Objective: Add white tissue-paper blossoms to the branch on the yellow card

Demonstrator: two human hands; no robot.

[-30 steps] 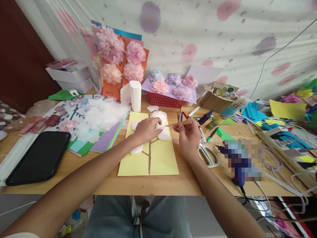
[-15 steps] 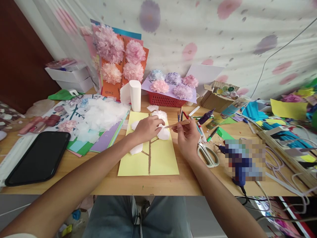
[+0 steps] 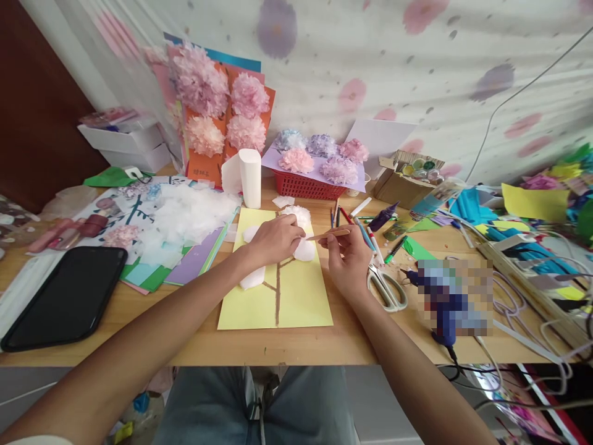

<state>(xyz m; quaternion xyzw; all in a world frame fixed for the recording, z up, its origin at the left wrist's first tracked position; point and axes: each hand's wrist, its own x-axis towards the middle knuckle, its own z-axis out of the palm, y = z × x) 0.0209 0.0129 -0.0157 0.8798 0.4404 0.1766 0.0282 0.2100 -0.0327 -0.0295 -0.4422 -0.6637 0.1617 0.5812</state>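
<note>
A sheet of yellow paper (image 3: 301,303) lies before me, with a brown stem (image 3: 277,296) and branches on it. White tissue-paper tufts (image 3: 304,250) sit around the upper branches. Over the middle of the sheet, my left hand (image 3: 278,238) is closed, fingertips pinched beside the right-hand tufts; what they hold is hidden. My right hand (image 3: 349,256) grips a slim tan pointed stick (image 3: 330,235) just off the sheet's right edge. The stick's tip reaches to the left fingertips. A fluffy white paper flower (image 3: 296,216) is at the top of the sheet.
Scissors (image 3: 386,290), markers (image 3: 376,245) and a blue glue gun (image 3: 447,309) lie to the right. White tissue sheets (image 3: 189,213) and a black tablet (image 3: 65,296) are on the left. Behind stand a white upright box (image 3: 251,179) and a red basket (image 3: 306,185) under paper flowers.
The whole view has shifted slightly. Both hands keep nearly the same pose, with the stick's tip still at the left fingertips.
</note>
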